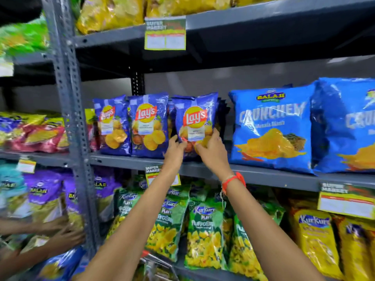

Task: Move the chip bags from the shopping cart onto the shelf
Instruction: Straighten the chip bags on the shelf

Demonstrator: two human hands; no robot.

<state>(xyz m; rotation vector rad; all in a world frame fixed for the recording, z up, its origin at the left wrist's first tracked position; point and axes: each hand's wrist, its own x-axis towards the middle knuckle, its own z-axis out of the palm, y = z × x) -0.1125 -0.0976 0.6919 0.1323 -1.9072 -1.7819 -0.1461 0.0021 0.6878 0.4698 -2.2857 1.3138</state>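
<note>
A blue Lay's chip bag [195, 116] stands upright on the grey middle shelf [263, 175], third in a row. My left hand [175, 148] grips its lower left corner. Its lower right side is held by my right hand [211, 151], which wears a red wristband. Two more blue Lay's bags [149, 126] stand to its left on the same shelf. A metal wire edge of the shopping cart [156, 260] shows at the bottom between my forearms.
Large blue Balaji Crunchem bags [272, 128] stand right of the held bag. Green and yellow Kurkure bags [205, 234] fill the shelf below. A grey perforated upright [69, 110] divides the racks. Another person's hands [67, 234] reach in at lower left.
</note>
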